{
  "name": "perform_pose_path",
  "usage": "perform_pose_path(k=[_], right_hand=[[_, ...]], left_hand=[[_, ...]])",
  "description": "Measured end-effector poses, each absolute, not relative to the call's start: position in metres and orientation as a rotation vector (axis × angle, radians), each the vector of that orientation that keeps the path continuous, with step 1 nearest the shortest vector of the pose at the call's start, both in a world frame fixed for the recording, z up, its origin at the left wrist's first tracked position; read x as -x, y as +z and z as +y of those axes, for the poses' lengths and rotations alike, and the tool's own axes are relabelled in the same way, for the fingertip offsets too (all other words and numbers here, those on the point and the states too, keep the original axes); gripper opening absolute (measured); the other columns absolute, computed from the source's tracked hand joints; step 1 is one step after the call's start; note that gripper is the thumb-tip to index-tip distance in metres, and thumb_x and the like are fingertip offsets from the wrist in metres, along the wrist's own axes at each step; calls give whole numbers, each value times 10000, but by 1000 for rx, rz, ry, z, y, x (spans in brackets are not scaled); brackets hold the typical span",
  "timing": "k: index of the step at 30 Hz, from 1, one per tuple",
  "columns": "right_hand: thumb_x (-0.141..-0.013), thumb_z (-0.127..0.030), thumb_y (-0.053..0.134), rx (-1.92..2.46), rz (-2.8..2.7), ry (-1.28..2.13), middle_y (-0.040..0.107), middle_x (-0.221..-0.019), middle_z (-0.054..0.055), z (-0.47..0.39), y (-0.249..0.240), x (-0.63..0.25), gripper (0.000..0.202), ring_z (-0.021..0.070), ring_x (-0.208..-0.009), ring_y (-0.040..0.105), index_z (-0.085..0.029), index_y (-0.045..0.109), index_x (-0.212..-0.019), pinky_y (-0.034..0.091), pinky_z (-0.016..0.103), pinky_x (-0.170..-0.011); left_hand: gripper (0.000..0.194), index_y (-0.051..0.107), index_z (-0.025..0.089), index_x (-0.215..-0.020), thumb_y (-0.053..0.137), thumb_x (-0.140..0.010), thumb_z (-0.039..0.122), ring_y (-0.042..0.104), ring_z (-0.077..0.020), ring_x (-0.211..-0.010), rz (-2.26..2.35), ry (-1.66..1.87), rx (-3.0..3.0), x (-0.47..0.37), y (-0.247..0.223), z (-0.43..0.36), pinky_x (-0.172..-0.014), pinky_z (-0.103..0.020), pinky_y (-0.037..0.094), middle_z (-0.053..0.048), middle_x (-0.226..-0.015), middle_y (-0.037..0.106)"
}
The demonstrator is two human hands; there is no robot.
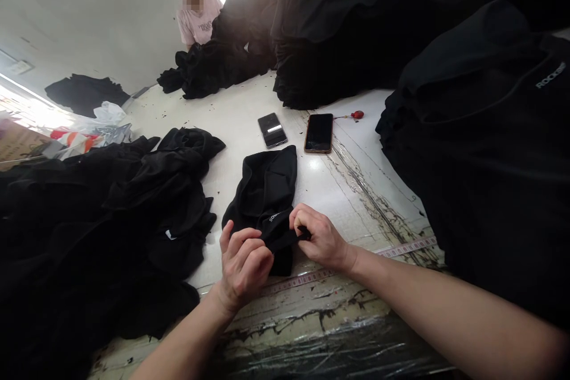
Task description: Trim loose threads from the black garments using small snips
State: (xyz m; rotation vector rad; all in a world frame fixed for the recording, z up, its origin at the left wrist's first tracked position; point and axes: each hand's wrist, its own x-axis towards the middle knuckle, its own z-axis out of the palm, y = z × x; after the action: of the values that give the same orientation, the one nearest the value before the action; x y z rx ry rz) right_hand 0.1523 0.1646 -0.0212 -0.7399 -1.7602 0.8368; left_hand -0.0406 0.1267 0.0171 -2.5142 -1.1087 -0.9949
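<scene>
A small black cloth garment (269, 181) with white lettering lies on the white table in front of me, its near edge lifted between my hands. My right hand (321, 238) is closed in a pinch on the right end of that edge, and a dark bit of cloth pokes out of the fist. At the left end, my left hand (246, 261) grips the same edge with curled fingers; its thumb side is partly hidden. Between the two hands the edge runs fairly straight. The lettering is partly covered by a fold.
Loose black garments (178, 190) heap up on the left. A tall stack of black cloth (481, 148) stands at right, more (329, 29) behind. Beyond my hands lie two phones (272, 129) (319, 133). A tape measure (307, 278) runs along the table's near side. A person (199, 21) is at the far end.
</scene>
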Motion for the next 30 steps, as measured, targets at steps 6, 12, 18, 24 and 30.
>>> perform_pose_path(k=[6, 12, 18, 24, 30], right_hand=[[-582, -3, 430, 741, -1753, 832, 483, -748, 12, 165, -21, -152, 259, 156, -661, 464, -226, 353, -689, 382, 265, -575], [-595, 0, 441, 733, -1758, 814, 483, -745, 11, 165, -23, -152, 259, 155, -662, 458, -225, 357, -692, 375, 266, -584], [-611, -8, 459, 759, -1755, 858, 497, -749, 13, 165, -23, -152, 240, 160, -680, 466, -222, 373, -679, 374, 272, -597], [-647, -33, 502, 830, -1693, 946, 496, -720, 1, 168, -21, -152, 203, 140, -652, 464, -208, 398, -647, 370, 264, -590], [-724, -162, 599, 958, -1532, 1232, 516, -641, -38, 170, -21, -151, 108, 94, -514, 477, -189, 495, -729, 382, 223, -485]], left_hand=[[164, 524, 226, -702, 605, -734, 87, 638, -161, -786, -1130, -950, 2515, 40, 18, 126, -1073, -487, 248, 50, -625, 617], [184, 564, 227, -843, 707, -730, 202, 623, -184, -781, -1176, -940, 2542, 36, 16, 124, -1045, -516, 277, 32, -665, 639], [137, 618, 225, -873, 652, -764, 148, 577, -169, -752, -1240, -913, 2555, 31, 18, 124, -1040, -524, 269, 33, -627, 590], [91, 610, 209, -877, 548, -841, 153, 573, -181, -853, -1544, -857, 2624, 34, 16, 127, -1058, -506, 227, -4, -765, 631], [155, 569, 203, -854, 436, -913, 258, 547, -178, -824, -2070, -818, 2769, 38, 14, 132, -964, -421, 341, -25, -836, 608]])
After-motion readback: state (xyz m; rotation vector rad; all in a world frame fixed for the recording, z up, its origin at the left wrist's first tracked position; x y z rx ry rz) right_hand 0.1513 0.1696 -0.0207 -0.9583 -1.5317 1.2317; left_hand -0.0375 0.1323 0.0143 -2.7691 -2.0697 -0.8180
